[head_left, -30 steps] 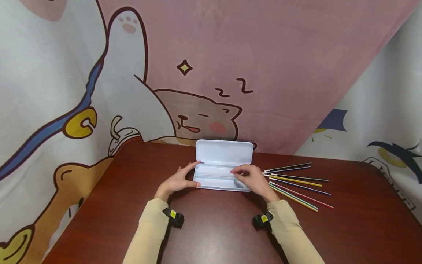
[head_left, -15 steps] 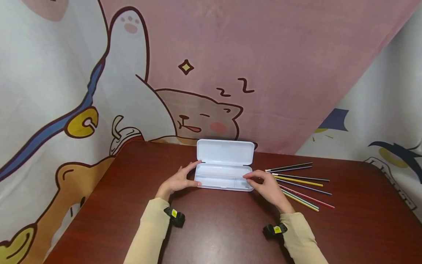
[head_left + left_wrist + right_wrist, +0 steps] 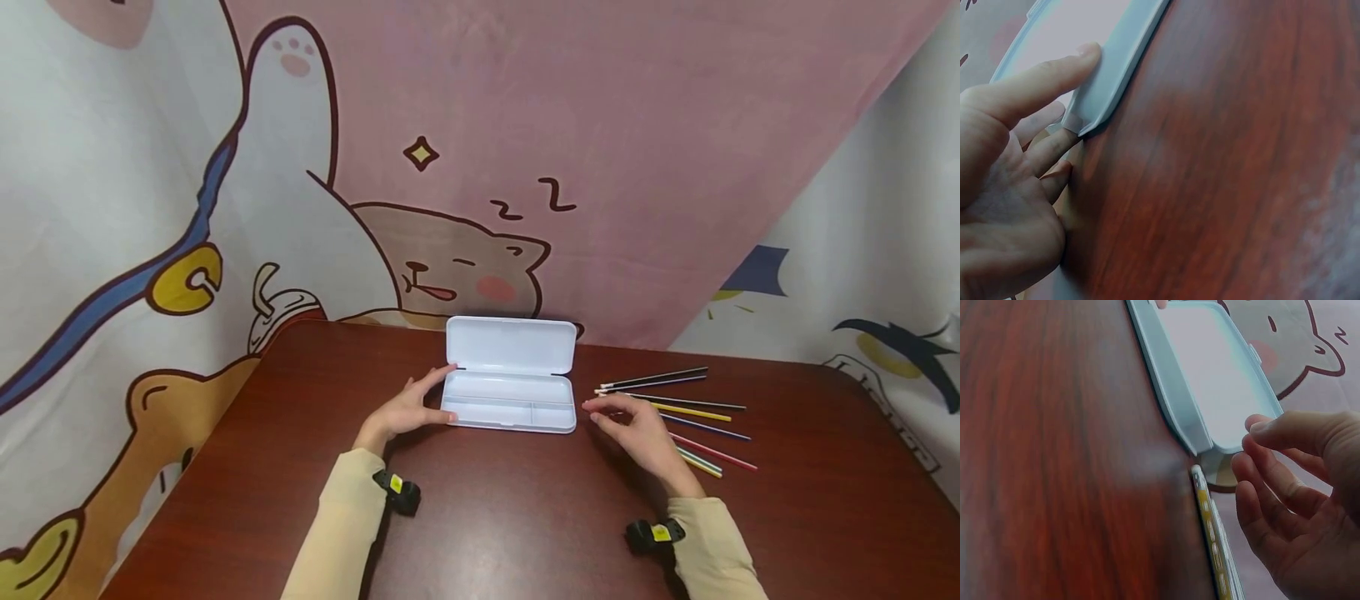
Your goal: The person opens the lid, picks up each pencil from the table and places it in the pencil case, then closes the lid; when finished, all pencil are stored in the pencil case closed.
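Note:
A pale pencil case (image 3: 491,387) stands with its lid (image 3: 510,346) raised, its compartments bare. The left hand (image 3: 403,412) holds its left end, index finger at the hinge corner and thumb on the front rim; in the left wrist view the thumb lies over the case's edge (image 3: 1110,81). Just right of the case, the right hand (image 3: 639,429) hovers by several thin pencils (image 3: 708,412), partly covering them. In the right wrist view that hand (image 3: 1307,494) has loosely bent fingers, thumb near the index fingertip, with nothing between them, beside a yellow-patterned pencil (image 3: 1210,531).
The case and pencils rest on a dark reddish wooden table (image 3: 495,517). Behind the table hangs a cloth (image 3: 637,167) with cartoon animals. A small black device (image 3: 405,497) is strapped on the left wrist, another (image 3: 648,537) on the right.
The right hand has moved right, from over the case's compartments past its right edge to the pencils. The left hand has stayed on the case.

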A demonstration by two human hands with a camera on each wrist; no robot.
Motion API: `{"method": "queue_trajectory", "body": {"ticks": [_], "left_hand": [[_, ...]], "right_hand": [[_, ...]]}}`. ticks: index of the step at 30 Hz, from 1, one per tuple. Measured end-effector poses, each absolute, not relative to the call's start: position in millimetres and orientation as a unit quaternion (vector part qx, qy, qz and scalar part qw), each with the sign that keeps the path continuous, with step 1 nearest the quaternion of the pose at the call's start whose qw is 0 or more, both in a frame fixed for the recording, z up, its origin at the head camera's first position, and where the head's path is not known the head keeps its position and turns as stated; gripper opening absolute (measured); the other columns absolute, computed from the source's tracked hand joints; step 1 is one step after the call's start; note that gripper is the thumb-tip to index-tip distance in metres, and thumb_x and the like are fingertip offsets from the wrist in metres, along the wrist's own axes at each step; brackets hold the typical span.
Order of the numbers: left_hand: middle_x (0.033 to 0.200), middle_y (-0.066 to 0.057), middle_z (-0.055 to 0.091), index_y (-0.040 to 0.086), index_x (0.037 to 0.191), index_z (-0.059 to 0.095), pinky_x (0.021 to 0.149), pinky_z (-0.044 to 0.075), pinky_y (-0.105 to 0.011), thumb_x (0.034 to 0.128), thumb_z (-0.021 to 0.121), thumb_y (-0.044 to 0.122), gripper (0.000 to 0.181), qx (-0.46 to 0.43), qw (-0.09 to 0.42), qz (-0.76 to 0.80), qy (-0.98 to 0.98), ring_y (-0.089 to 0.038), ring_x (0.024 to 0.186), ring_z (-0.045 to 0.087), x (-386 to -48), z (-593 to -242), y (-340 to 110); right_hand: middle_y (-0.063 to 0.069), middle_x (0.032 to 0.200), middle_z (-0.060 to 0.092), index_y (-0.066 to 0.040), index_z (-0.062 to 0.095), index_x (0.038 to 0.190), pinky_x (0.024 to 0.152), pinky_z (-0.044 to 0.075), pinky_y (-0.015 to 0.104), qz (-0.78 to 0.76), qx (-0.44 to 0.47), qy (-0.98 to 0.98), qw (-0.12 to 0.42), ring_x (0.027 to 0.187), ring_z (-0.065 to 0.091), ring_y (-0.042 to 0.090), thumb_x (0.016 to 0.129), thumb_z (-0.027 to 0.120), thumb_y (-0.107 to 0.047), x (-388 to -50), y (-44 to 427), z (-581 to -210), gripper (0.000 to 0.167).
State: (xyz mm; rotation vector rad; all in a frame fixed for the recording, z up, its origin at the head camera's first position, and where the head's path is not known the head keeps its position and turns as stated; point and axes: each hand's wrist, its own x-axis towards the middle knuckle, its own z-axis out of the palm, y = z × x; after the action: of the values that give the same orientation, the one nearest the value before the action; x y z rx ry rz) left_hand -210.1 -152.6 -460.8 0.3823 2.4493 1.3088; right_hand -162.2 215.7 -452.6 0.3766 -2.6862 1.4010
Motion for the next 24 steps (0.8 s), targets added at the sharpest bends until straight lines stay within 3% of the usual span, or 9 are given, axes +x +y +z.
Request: {"method": "queue_trajectory", "body": {"ticks": [5,11,17,24], "left_hand": [[0.158,-0.018,0.015,0.023,0.151,0.035,0.104,0.003,-0.072,0.0789,0.077,0.027,0.083,0.128,0.168,0.46,0.862,-0.047,0.142,-0.006,-209,-461,-152],[0.158,-0.016,0.016,0.024,0.15,0.035,0.104,0.002,-0.072,0.0788,0.077,0.027,0.083,0.129,0.169,0.46,0.862,-0.046,0.142,-0.007,-209,-460,-152],[0.158,-0.017,0.016,0.024,0.15,0.036,0.105,0.002,-0.071,0.0787,0.077,0.026,0.083,0.132,0.173,0.462,0.86,-0.047,0.142,-0.006,-210,-459,-153],[0.158,-0.017,0.015,0.024,0.151,0.035,0.105,0.001,-0.071,0.0789,0.077,0.026,0.083,0.134,0.176,0.461,0.859,-0.046,0.142,-0.007,-210,-458,-153]], "right_hand": [[0.007,0.104,0.068,-0.006,0.074,0.101,0.084,0.049,0.039,0.444,0.113,-0.888,0.051,0.099,0.059,0.024,0.086,0.071,-0.001,-158,226,-457,0.017],[0.007,0.103,0.069,-0.007,0.074,0.101,0.084,0.045,0.025,0.431,0.104,-0.894,0.058,0.098,0.06,0.023,0.086,0.071,-0.004,-153,236,-459,0.016],[0.007,0.101,0.07,-0.005,0.073,0.102,0.08,0.046,0.019,0.418,0.102,-0.9,0.069,0.095,0.062,0.02,0.086,0.071,-0.004,-148,247,-460,0.016],[0.006,0.102,0.07,-0.006,0.073,0.104,0.077,0.047,0.021,0.396,0.087,-0.912,0.063,0.094,0.061,0.015,0.086,0.071,-0.005,-141,261,-458,0.018]]}}
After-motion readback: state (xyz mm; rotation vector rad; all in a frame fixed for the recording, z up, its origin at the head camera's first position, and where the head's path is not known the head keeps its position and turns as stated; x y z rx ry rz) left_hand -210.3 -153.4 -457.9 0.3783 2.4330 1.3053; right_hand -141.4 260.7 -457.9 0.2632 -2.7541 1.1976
